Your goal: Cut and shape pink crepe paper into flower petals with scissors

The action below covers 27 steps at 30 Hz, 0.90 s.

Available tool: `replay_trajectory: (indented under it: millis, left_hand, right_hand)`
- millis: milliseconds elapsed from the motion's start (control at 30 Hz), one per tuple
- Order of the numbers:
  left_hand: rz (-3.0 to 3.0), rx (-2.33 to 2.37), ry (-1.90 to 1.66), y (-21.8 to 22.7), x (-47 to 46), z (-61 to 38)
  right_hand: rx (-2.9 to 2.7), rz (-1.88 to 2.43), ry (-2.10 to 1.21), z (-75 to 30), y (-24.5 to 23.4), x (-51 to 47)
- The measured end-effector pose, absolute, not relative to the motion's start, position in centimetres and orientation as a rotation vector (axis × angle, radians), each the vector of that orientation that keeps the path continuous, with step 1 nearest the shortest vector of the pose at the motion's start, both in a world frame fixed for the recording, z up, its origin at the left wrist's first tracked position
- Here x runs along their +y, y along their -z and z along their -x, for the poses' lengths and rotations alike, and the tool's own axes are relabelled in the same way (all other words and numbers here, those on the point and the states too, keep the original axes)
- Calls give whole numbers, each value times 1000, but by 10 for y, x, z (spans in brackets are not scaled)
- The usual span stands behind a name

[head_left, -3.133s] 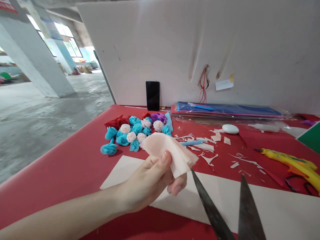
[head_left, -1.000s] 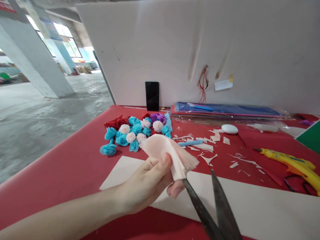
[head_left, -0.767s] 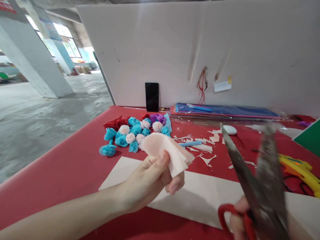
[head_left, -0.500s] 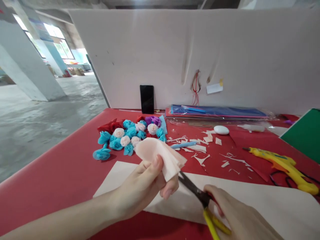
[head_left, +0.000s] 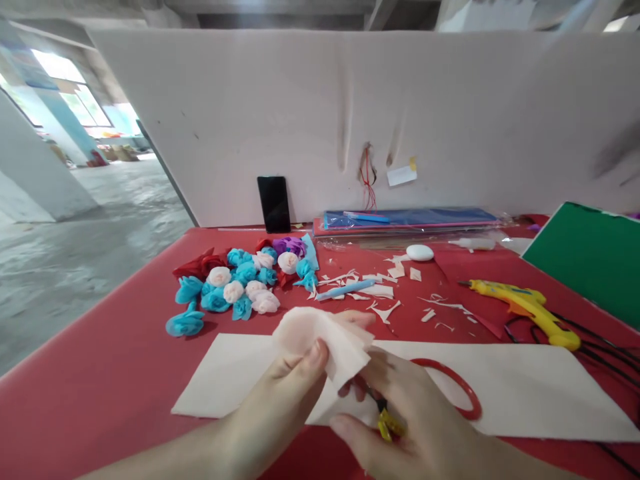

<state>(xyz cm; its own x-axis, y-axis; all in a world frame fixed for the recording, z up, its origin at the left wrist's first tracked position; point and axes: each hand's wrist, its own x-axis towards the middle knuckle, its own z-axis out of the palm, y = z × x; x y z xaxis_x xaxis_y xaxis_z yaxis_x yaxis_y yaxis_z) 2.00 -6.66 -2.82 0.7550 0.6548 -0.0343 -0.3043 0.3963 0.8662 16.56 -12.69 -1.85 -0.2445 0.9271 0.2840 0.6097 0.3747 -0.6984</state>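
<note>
My left hand (head_left: 295, 387) is closed on a folded stack of pale pink crepe paper (head_left: 310, 333) with a rounded edge, thumb in front. My right hand (head_left: 415, 413) has come up against the stack's right side, its fingers partly behind the paper. A pair of scissors (head_left: 390, 425) stays in this hand: a yellow part shows by the palm, and a red handle loop shows beyond the knuckles. The blades are mostly hidden. Beneath both hands lies a long pale sheet (head_left: 520, 387).
Blue, pink, red and purple paper flowers (head_left: 245, 273) cluster at left. Paper scraps (head_left: 385, 311), a light blue stick (head_left: 345, 289), a white oval object (head_left: 420, 253) and a yellow glue gun (head_left: 530, 307) lie beyond. A phone (head_left: 275, 204) leans on the white board (head_left: 240, 113).
My right hand has moved left and up to the paper, and the scissors have turned in it, their blades away from the paper's edge. The view has shifted right.
</note>
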Motion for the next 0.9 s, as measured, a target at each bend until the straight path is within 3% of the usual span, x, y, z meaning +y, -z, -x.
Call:
replay_trajectory:
  millis: [133, 333, 567, 733, 900]
  left_hand:
    - [-918, 372, -628, 34, -72, -23]
    - [-1037, 450, -612, 38, -70, -16]
    - [-1825, 497, -758, 26, -56, -9]
    - [-1948, 463, -828, 35, -59, -14]
    - [-2077, 459, -848, 42, -60, -12]
  right_hand:
    - [-1829, 1310, -881, -160, 20, -120]
    - [-1779, 1153, -887, -166, 35, -121]
    - [-1900, 1197, -834, -187, 38, -131]
    - [-1953, 1196, -947, -186, 41, -136]
    - [-1863, 1174, -841, -184, 46, -142]
